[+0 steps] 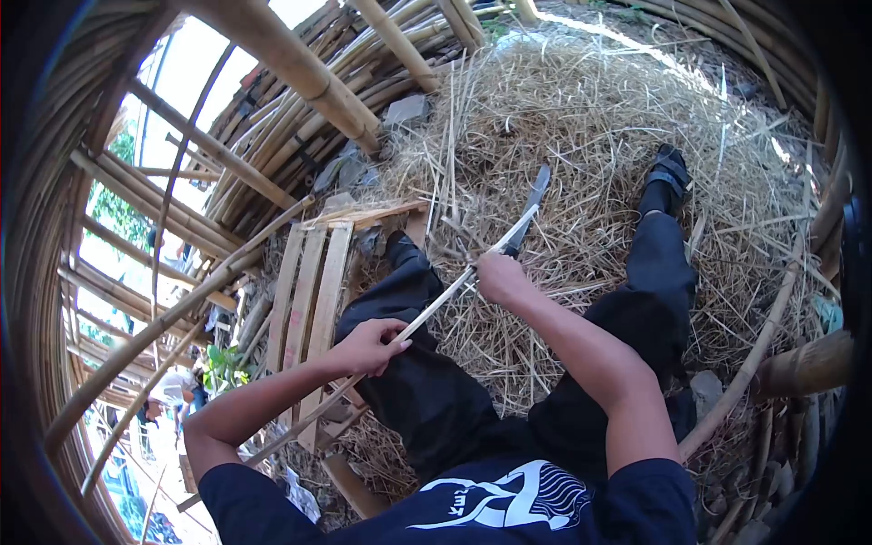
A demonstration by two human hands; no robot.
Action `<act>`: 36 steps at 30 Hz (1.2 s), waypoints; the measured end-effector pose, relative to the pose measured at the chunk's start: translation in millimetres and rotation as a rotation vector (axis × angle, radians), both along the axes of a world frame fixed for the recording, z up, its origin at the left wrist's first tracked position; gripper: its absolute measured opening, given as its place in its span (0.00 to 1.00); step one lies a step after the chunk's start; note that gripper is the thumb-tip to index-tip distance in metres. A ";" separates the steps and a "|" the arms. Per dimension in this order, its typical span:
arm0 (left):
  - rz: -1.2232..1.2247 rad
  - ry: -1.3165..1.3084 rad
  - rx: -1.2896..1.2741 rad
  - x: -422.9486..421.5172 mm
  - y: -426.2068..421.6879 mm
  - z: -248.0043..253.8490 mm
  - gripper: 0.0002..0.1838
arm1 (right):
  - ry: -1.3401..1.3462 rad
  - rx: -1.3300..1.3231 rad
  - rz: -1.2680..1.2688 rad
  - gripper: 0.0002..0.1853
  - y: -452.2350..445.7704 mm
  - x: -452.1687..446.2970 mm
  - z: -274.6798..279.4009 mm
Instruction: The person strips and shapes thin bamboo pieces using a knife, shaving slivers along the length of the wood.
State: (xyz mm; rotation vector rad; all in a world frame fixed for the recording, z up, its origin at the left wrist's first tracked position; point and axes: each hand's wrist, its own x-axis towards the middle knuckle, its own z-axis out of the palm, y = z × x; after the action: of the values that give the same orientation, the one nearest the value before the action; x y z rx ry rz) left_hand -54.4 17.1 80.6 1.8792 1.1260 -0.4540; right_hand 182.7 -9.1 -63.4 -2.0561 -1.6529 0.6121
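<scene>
A long pale bamboo strip (431, 311) runs diagonally from beside my left hip up between my legs. My left hand (371, 346) is closed round its lower part, thumb and fingers pressed on it. Higher up, my right hand (499, 275) is wrapped round the dark handle of a knife with a long curved blade (540, 186), which points up and away from me. The strip's upper part passes at the knife, next to my right hand. Exactly where blade and strip touch is too small to tell.
Bamboo shavings (581, 109) cover the ground around my legs. A slatted wooden pallet (313, 300) lies at the left, near stacked bamboo poles (300, 136). A thick bamboo pole (804, 365) juts in at the right. Another person (173, 389) is far off at the left.
</scene>
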 end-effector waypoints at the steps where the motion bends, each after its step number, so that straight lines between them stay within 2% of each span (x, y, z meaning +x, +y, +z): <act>1: -0.027 0.073 0.066 3.7 1.0 7.5 0.18 | -0.001 0.046 0.003 0.08 6.0 -2.1 -10.3; 2: -0.049 0.095 0.062 3.3 9.3 10.0 0.18 | 0.003 0.087 0.006 0.08 12.1 -5.8 -21.3; 4: -0.447 -0.069 0.635 -3.0 24.3 8.1 0.14 | 0.105 0.148 0.024 0.09 9.9 -4.8 -12.6; 6: -0.488 0.060 0.815 -3.4 40.0 17.6 0.10 | 0.191 0.161 0.004 0.12 14.2 1.2 -5.3; 8: -0.568 0.000 0.784 0.2 54.0 26.8 0.10 | 0.249 0.071 0.006 0.16 16.2 8.8 7.8; 12: -0.729 0.118 0.922 2.0 73.3 35.9 0.13 | 0.294 0.006 0.006 0.18 15.2 30.7 18.4; 14: -0.686 0.336 1.036 7.4 78.2 36.9 0.14 | 0.177 -0.211 0.037 0.17 17.6 40.2 23.7; 15: -0.696 0.347 1.035 9.8 80.1 39.7 0.14 | 0.167 -0.226 0.048 0.16 12.8 44.2 23.8; 18: -0.723 0.326 1.115 26.1 85.8 47.6 0.09 | 0.058 -0.522 0.171 0.09 5.0 54.9 18.9; 19: -0.685 0.370 1.156 32.6 80.2 54.6 0.09 | 0.072 -0.535 0.149 0.09 5.5 57.9 -2.6; 21: -0.652 0.394 1.226 43.9 75.5 61.9 0.07 | -0.172 -0.619 0.134 0.09 16.6 61.2 -68.9; 22: -0.638 0.393 1.224 46.2 76.7 61.2 0.07 | -0.141 -0.709 0.080 0.10 18.8 64.7 -84.0; 24: -0.661 0.373 1.199 48.1 81.9 58.7 0.06 | -0.166 -0.791 0.065 0.12 11.4 68.9 -99.6; 25: -0.668 0.421 1.152 51.3 84.9 58.5 0.11 | -0.187 -0.813 0.049 0.13 5.4 71.2 -106.7; 28: -0.588 0.503 1.085 68.0 79.3 59.7 0.10 | -0.231 -0.838 -0.064 0.18 -9.8 78.5 -129.4; 31: -0.561 0.445 1.106 75.5 85.1 50.6 0.08 | -0.222 -0.799 -0.098 0.21 -16.3 77.9 -139.0; 36: -0.510 0.360 1.180 97.5 91.8 28.5 0.06 | -0.295 -0.783 0.014 0.19 -23.0 70.1 -153.8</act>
State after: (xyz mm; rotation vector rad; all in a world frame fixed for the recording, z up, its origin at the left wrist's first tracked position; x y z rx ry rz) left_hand 43.2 108.9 109.1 3.2605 1.2551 -0.4483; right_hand 252.8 -32.1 -217.2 -2.7858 -1.7585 1.1456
